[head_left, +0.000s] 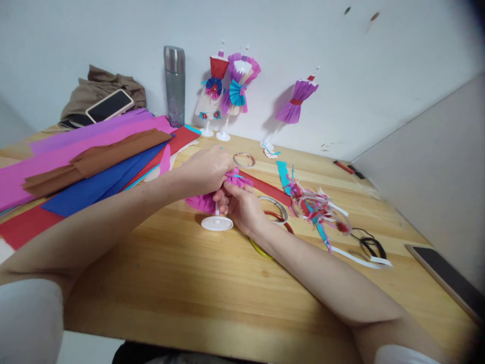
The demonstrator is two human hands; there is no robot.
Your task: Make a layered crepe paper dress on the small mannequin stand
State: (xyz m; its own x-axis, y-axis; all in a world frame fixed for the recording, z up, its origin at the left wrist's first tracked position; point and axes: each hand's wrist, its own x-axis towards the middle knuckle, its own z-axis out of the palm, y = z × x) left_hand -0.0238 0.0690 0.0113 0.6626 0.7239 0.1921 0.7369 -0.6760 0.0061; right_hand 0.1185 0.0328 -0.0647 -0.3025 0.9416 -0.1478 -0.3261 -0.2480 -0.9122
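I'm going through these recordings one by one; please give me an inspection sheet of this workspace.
Surface: wooden tabletop, light, with visible grain.
Job's things: magenta crepe material, partly hidden by the hands; white round stand base near it.
Clutter: tangled scraps and a smartphone on the right; layered crepe sheets on the left.
Hands: left hand and right hand meet at the magenta material, gripping it; some fingertips hidden.
Cables: black loop beside the scraps; unclear whether a cable.
Surroundings: white wall; before it, a flask and three dressed miniature mannequins.
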